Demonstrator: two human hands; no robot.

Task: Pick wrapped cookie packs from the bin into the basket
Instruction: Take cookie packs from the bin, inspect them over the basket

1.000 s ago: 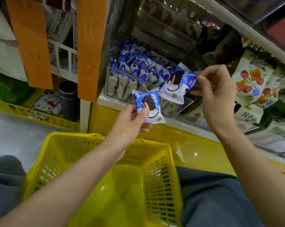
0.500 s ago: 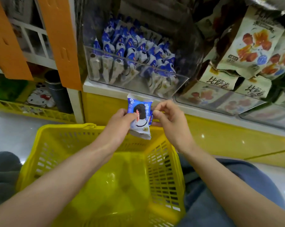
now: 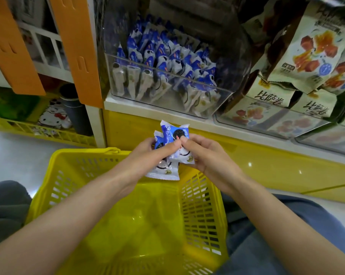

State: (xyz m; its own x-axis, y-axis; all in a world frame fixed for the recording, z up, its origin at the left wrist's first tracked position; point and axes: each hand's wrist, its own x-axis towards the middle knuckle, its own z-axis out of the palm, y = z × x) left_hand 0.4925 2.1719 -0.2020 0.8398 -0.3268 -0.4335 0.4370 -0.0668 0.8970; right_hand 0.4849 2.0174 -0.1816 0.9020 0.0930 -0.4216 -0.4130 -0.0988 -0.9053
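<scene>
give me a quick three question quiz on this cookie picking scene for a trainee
1. True or false: the yellow basket already has packs lying in it.
2. Where are the held cookie packs? A inside the basket; B above its far rim; C below it.
3. How many hands grip the packs?

Key: 1 false; 2 B; 3 two, the left hand and the right hand.

basket (image 3: 199, 213) below held packs (image 3: 175, 135), bin (image 3: 167, 92) on shelf behind
</scene>
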